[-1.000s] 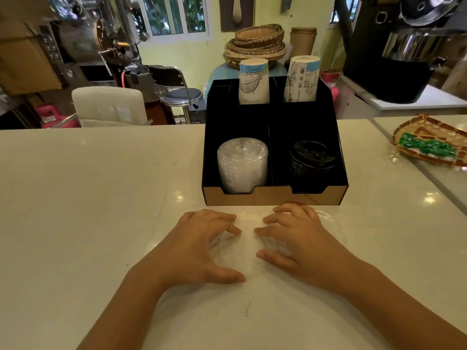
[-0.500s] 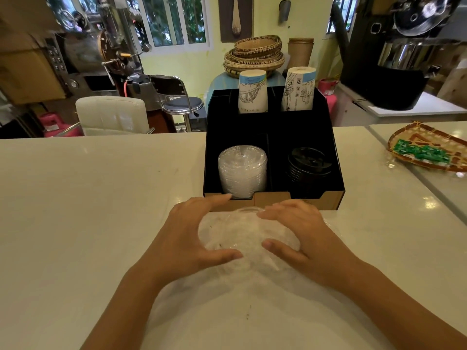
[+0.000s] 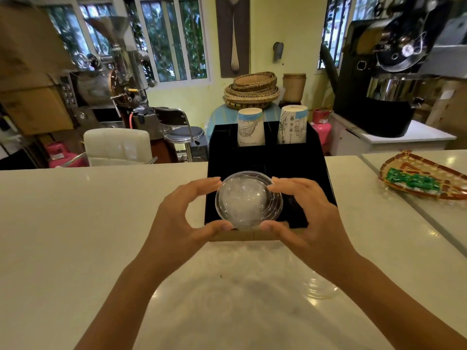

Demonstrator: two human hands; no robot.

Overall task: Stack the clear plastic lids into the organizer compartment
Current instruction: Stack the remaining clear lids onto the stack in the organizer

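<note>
Both my hands hold a clear domed plastic lid [image 3: 246, 200] between them, raised over the front left compartment of the black organizer [image 3: 267, 160]. My left hand [image 3: 184, 218] grips the lid's left rim with thumb and fingers. My right hand [image 3: 308, 215] grips its right rim the same way. The stack of clear lids in that compartment is hidden behind the held lid. Another clear lid [image 3: 319, 286] lies on the white counter under my right forearm.
Two paper cup stacks [image 3: 250, 127] [image 3: 292, 127] stand in the organizer's back compartments. A woven tray with green packets [image 3: 424, 178] sits on the counter at the right. Chairs, baskets and roasting machines stand beyond the counter's far edge.
My hands have lifted a clear lid off the counter and carried it forward, up over the organizer's front left compartment. The view has tilted upward.
</note>
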